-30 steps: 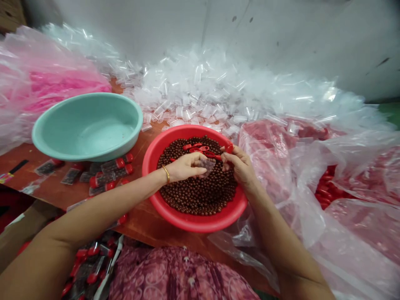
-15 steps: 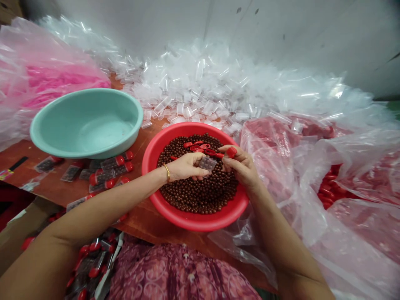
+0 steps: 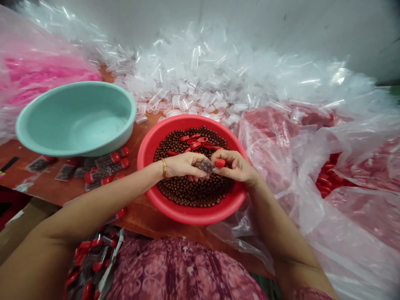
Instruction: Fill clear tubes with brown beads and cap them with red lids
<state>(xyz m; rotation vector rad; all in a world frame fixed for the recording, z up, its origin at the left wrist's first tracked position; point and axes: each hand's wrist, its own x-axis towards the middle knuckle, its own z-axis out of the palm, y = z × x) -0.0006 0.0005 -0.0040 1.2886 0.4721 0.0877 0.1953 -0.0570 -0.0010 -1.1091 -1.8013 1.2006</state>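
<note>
A red bowl [image 3: 162, 208] full of small brown beads [image 3: 193, 193] sits on the wooden table in front of me. Over the beads my left hand [image 3: 184, 165] pinches a small clear tube [image 3: 206, 166] filled with brown beads. My right hand [image 3: 236, 166] meets it from the right, fingers closed on a red cap [image 3: 219, 163] at the tube's end. Several loose red caps [image 3: 196, 143] lie on the beads at the far side of the bowl.
A teal bowl [image 3: 75, 118] stands at the left. Filled red-capped tubes [image 3: 104, 166] lie beside it and more lie on my lap [image 3: 90, 258]. A heap of clear empty tubes [image 3: 203, 83] fills the back. A plastic bag of red caps [image 3: 331, 179] lies right, pink bags [image 3: 37, 75] far left.
Both hands have drawn closer to me over the beads. The right hand has brought the red cap down to the end of the tube held in the left hand.
</note>
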